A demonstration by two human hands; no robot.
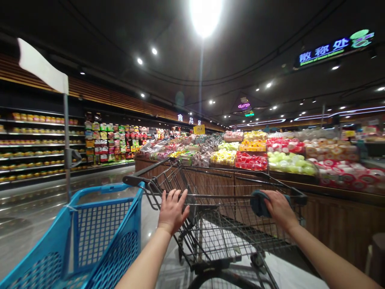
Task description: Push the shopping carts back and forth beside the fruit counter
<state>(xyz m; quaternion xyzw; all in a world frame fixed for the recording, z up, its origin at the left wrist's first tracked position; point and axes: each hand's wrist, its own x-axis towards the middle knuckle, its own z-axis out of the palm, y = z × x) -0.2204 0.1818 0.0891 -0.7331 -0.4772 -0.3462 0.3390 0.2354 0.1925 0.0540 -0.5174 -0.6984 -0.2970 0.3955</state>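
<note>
A dark metal shopping cart (222, 237) stands in front of me, its wire basket without goods that I can see. My left hand (173, 210) is at the left end of the cart's handle bar (219, 196), fingers laid over it and thumb below. At the right end of the bar, my right hand (279, 206) is closed on a dark blue cloth (260, 203), pressed against the cart. The fingertips of my right hand are partly hidden by the cloth.
A blue plastic basket cart (105, 228) with a white flag (43, 66) on a pole is close on my left. Beyond the shopping cart runs a wooden display counter (337, 224) heaped with packaged goods (288, 162). Stocked shelves (39, 140) line the left wall.
</note>
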